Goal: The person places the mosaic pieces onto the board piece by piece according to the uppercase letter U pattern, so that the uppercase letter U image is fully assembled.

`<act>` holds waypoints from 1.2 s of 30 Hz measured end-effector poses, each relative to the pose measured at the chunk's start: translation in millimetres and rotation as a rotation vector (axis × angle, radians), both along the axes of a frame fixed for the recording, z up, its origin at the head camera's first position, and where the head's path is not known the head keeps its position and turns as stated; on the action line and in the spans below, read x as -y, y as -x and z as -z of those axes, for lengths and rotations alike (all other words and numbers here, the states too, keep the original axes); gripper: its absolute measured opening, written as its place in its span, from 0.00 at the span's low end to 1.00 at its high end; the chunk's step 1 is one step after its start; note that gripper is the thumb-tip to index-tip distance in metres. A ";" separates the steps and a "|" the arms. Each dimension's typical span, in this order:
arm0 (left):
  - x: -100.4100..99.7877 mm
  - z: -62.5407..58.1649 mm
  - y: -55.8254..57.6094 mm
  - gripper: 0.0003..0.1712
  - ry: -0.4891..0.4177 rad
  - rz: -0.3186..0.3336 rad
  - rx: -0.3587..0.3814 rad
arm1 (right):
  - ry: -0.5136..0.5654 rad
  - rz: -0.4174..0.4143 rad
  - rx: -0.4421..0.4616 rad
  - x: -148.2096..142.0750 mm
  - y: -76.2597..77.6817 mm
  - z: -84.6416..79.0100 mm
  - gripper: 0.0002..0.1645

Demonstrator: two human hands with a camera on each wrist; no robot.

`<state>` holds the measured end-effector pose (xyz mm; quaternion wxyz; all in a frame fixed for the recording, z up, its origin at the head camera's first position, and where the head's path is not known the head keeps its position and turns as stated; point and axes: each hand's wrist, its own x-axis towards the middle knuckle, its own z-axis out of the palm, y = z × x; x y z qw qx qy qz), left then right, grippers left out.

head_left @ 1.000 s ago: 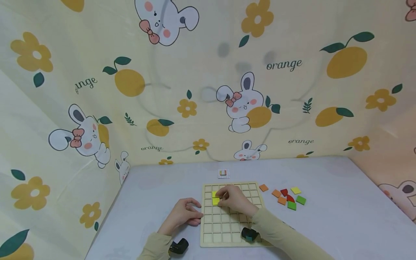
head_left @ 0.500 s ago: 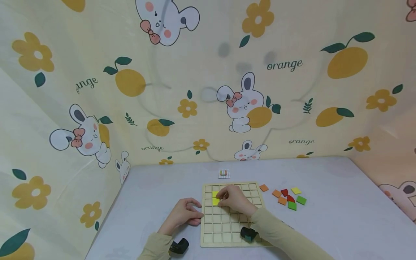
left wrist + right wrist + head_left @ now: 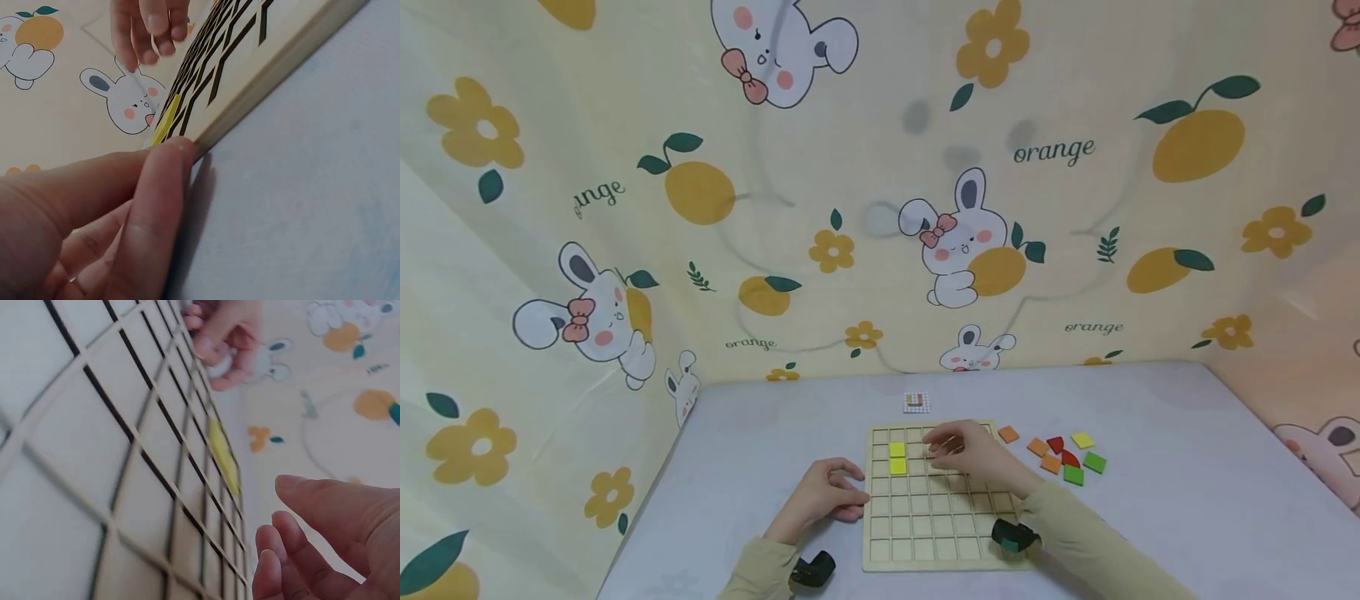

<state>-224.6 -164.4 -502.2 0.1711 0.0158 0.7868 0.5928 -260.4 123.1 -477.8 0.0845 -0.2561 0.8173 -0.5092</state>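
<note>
- Shifted rightward off two yellow tiles (image 3: 898, 465): right hand (image 3: 972, 454), now released, over grid board (image 3: 943, 523).
- Near board's far-left corner: both tiles.
- Touching board's left edge: loosely relaxed left hand (image 3: 826, 490).

I see room above near-left squares of the grid board (image 3: 900, 527), right hand (image 3: 979, 455) blocking far squares, left hand (image 3: 822, 492) at left edge, loose tiles (image 3: 1051, 463) rightward

Behind the pale desk (image 3: 760, 433) rises a cream cloth backdrop (image 3: 850, 150) printed with cartoon rabbits (image 3: 958, 250), oranges (image 3: 700, 192) and yellow flowers (image 3: 992, 47); similar panels (image 3: 445, 317) flank the desk on left and right, the right one pinker, under soft light.
</note>
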 end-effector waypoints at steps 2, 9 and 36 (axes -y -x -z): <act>0.0 0.1 0.0 0.18 -0.001 0.000 -0.001 | 0.018 0.003 -0.007 -11.6 -0.7 -4.3 0.18; -0.5 -1.5 -0.8 0.18 -0.005 0.008 -0.013 | -0.005 0.068 0.009 -57.0 -3.7 -26.1 0.21; 0.1 -3.6 -0.8 0.18 -0.024 0.008 -0.003 | -0.269 0.237 0.055 -214.7 5.8 -11.4 0.27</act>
